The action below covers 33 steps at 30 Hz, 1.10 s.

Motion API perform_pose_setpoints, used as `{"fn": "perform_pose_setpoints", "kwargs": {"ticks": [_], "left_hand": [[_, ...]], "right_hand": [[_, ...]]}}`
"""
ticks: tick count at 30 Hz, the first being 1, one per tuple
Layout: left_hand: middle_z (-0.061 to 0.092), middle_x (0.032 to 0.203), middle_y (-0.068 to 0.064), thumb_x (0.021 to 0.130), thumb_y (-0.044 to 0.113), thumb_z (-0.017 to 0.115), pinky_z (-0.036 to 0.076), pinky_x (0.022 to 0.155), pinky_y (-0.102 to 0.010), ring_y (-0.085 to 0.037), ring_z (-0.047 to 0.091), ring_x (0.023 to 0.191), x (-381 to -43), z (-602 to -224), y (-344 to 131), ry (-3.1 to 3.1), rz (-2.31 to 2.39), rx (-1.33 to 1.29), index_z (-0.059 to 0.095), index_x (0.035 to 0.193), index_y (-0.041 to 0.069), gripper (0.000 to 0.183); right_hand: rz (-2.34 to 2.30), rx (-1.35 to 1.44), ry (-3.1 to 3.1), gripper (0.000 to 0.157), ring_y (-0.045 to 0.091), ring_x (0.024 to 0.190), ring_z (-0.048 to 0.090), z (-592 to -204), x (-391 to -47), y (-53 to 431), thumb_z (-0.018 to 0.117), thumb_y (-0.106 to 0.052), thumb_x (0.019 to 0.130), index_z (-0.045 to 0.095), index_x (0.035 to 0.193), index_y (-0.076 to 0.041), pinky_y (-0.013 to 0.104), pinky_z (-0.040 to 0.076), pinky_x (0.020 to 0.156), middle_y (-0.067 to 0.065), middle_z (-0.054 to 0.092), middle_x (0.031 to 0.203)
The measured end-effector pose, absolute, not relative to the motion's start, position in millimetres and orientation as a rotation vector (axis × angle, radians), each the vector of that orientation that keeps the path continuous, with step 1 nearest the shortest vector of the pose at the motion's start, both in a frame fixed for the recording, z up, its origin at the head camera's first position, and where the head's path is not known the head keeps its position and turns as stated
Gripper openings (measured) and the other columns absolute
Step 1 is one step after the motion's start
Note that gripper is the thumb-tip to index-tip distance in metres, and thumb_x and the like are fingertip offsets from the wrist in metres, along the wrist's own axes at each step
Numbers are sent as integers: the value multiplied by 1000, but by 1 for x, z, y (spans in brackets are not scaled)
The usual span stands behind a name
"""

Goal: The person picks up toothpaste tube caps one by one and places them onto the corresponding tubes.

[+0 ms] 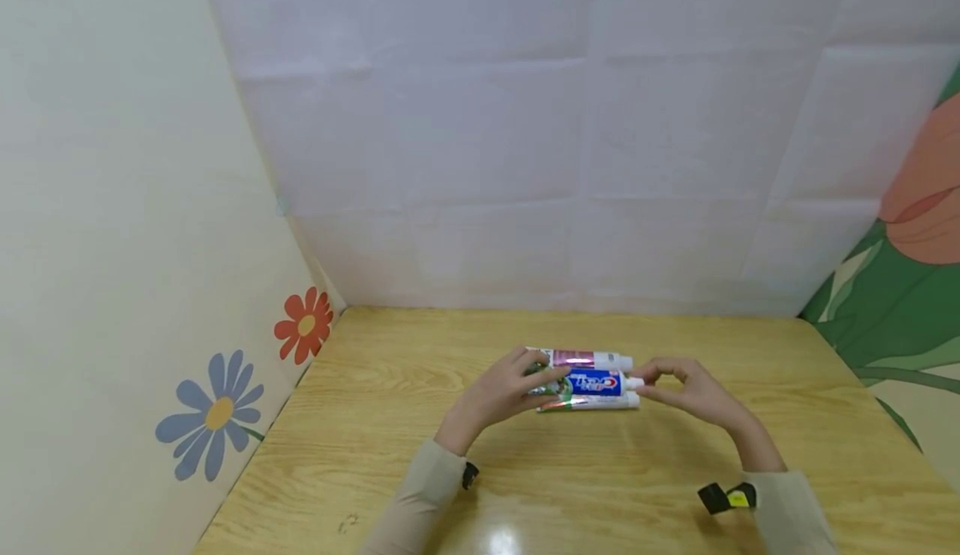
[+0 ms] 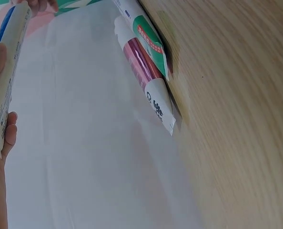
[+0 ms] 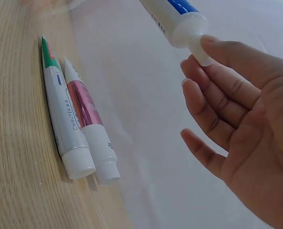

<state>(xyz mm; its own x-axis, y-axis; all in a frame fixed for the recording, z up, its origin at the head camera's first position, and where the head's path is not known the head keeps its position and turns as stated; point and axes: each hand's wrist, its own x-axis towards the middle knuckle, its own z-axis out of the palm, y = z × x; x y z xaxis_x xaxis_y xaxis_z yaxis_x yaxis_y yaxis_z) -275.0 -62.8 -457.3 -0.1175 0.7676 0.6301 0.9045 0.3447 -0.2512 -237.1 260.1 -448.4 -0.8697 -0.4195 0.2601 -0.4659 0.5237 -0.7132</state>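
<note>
A blue and white toothpaste tube (image 1: 596, 382) is held up off the table between both hands. My left hand (image 1: 495, 390) grips its body; in the left wrist view, thumb and fingers wrap the tube (image 2: 10, 71). My right hand (image 1: 697, 392) pinches the white cap (image 3: 198, 50) between thumb and forefinger, its other fingers spread apart. Beneath lie two more toothpaste tubes, side by side: a pink and white one (image 3: 86, 102) and a green and white one (image 3: 67, 114). Both have their white caps on. In the head view, the left hand and held tube partly cover them.
The wooden table (image 1: 360, 388) meets a white sheet (image 1: 480, 163) hanging behind it. On the left is a pale wall with a blue flower (image 1: 217, 413) and a red flower (image 1: 305, 326); a painted green and pink wall (image 1: 922, 288) stands on the right.
</note>
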Motion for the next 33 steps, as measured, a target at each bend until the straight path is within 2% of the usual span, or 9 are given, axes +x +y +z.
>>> {"fn": "perform_pose_setpoints", "kwargs": {"ticks": [4, 6, 14, 20, 23, 28, 33], "left_hand": [[55, 105, -2, 84, 34, 67, 44, 73, -17, -10, 49, 87, -275, -457, -63, -1907, -250, -1462, 57, 127, 20, 46], [55, 104, -2, 84, 34, 67, 44, 73, -17, -10, 48, 86, -274, -457, -63, -1903, -248, -1461, 58, 126, 20, 46], [55, 105, -2, 82, 34, 69, 44, 73, -17, -10, 49, 86, -272, -456, -62, -1879, -239, -1452, 60, 124, 19, 45], [55, 105, -2, 77, 32, 75, 44, 72, -18, -10, 48, 85, -272, -456, -62, -1865, -240, -1445, 60, 123, 20, 50], [55, 104, -2, 75, 31, 76, 44, 71, -18, -10, 48, 84, -272, -456, -62, -1863, -237, -1445, 60, 124, 20, 52], [56, 105, -2, 75, 31, 77, 44, 71, -18, -10, 49, 85, -272, -455, -61, -1873, -237, -1447, 60, 123, 21, 53], [56, 105, -2, 80, 33, 72, 44, 71, -16, -9, 48, 85, -271, -456, -62, -1888, -244, -1454, 59, 124, 21, 48]], "right_hand": [[1292, 803, -2688, 11, 8, 86, 58, -448, -236, 260, 63, -26, 89, 69, 98, -23, 61, 37, 87, -9, 65, 88], [1291, 811, -2689, 11, 7, 87, 58, -448, -236, 261, 62, -25, 89, 69, 98, -22, 61, 38, 87, -9, 65, 88], [1280, 845, -2738, 11, 6, 86, 56, -445, -236, 261, 59, -25, 91, 68, 96, -21, 45, 42, 82, -7, 64, 87], [1329, 891, -2770, 16, 11, 84, 59, -446, -239, 260, 53, -25, 95, 67, 94, -18, 30, 48, 75, 8, 66, 87], [1342, 908, -2772, 19, 13, 82, 60, -447, -240, 261, 50, -24, 97, 67, 93, -17, 28, 49, 74, 8, 66, 86], [1332, 930, -2769, 24, 11, 79, 59, -448, -241, 261, 45, -22, 99, 67, 90, -16, 28, 47, 73, -1, 66, 81], [1388, 970, -2735, 29, 11, 73, 56, -449, -240, 261, 41, -17, 100, 67, 87, -13, 28, 44, 67, 5, 65, 76]]}}
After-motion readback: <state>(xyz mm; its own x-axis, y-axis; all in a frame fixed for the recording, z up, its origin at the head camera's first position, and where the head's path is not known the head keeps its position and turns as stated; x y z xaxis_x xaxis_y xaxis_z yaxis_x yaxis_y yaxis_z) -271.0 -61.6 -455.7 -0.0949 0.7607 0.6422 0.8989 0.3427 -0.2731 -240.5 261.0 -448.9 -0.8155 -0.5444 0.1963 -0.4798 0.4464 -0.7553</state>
